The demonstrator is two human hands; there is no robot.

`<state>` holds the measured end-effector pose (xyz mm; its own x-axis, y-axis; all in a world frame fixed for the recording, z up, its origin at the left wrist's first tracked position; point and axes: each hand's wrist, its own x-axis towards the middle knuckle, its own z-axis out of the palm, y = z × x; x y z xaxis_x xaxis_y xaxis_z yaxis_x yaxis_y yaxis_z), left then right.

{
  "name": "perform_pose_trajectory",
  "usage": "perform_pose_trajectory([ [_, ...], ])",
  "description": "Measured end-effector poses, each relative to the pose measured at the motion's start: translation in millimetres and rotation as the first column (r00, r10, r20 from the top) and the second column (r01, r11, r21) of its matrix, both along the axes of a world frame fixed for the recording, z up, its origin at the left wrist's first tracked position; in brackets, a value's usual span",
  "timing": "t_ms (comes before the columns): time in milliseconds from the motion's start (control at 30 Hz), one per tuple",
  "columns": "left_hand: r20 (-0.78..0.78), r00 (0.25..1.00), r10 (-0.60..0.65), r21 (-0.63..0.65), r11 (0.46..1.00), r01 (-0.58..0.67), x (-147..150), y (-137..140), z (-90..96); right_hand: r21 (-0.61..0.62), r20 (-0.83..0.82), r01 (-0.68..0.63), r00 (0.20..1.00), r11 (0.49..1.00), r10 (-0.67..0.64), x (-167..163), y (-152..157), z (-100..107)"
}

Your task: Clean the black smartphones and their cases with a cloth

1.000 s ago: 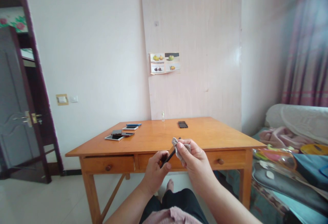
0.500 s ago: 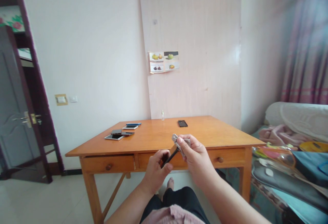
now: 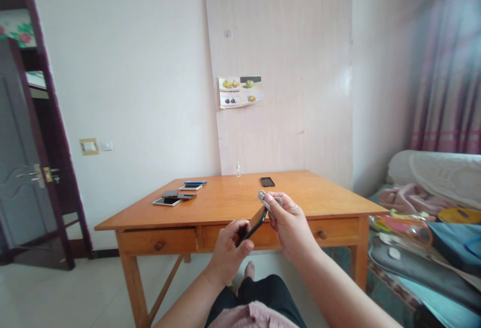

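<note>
My left hand [image 3: 230, 248] is closed around the lower end of a black smartphone [image 3: 256, 228], which slants up to the right in front of the table edge. My right hand [image 3: 287, 220] pinches a folded grey cloth [image 3: 276, 202] at the phone's upper end. The cloth is bunched between thumb and fingers and seems to touch the phone's top edge. Part of the phone's lower end is hidden by my left fingers.
On the wooden table [image 3: 225, 205] lie several phones [image 3: 167, 201] at the left and a black phone case [image 3: 267, 182] at the back. A small clear spray bottle [image 3: 238, 170] stands near the board. Bags and cloths [image 3: 432, 238] fill the right side.
My right hand with the cloth has shifted slightly up and to the right. The phone has turned a little, showing more of its flat face. My left hand stays about where it was.
</note>
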<state>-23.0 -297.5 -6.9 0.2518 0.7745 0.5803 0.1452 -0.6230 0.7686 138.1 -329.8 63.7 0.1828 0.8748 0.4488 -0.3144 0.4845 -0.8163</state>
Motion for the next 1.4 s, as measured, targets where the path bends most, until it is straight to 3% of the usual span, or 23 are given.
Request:
perform_pose_trajectory([
  [100,0.035,0.998,-0.054,-0.008,0.999,0.054,-0.1,2.7,-2.0,-0.006,-0.005,-0.009,1.0,1.0,0.009,-2.4,-1.7,-3.6],
  [267,-0.031,0.999,-0.029,0.005,1.0,0.029,-0.8,4.4,-0.8,0.036,0.037,-0.085,0.996,0.996,0.084,-11.9,-14.4,-4.8],
  [467,0.025,0.999,-0.042,-0.049,0.998,0.044,1.1,6.1,-2.9,0.03,0.038,0.017,0.999,0.999,-0.018,-3.0,5.5,-1.8],
  [600,0.065,0.997,-0.04,-0.122,0.991,0.047,3.3,8.7,-2.4,0.112,0.08,-0.027,0.997,0.993,0.018,-9.9,0.7,-14.3],
  [700,0.016,0.999,-0.052,-0.163,0.985,0.054,5.3,7.3,3.6,0.267,0.247,0.041,0.963,0.963,-0.11,-13.0,-2.0,-20.9],
  [767,-0.023,0.998,-0.05,-0.221,0.974,0.044,7.3,5.2,7.9,0.359,0.368,0.112,0.895,0.927,-0.251,-9.1,4.4,-21.4],
  [900,-0.039,0.999,-0.027,-0.358,0.934,0.012,12.3,-0.4,12.8,0.423,0.421,0.243,0.8,0.873,-0.427,2.8,23.0,-22.2],
  [1000,-0.006,1.0,-0.025,-0.388,0.921,0.021,15.1,-4.9,17.0,0.474,0.456,0.233,0.76,0.849,-0.463,2.9,22.3,-30.9],
  [1167,0.03,0.996,-0.09,-0.338,0.937,0.094,14.4,-8.9,24.7,0.541,0.581,0.059,0.696,0.839,-0.423,0.6,13.4,-40.0],
  [1333,-0.071,0.996,0.06,-0.377,0.923,-0.082,11.7,-6.8,22.5,0.539,0.429,0.3,0.706,0.787,-0.563,12.6,26.3,-26.6],
  [1400,-0.088,0.994,0.066,-0.354,0.93,-0.093,12.0,-6.2,21.9,0.554,0.435,0.293,0.696,0.779,-0.572,10.5,22.7,-29.3],
])
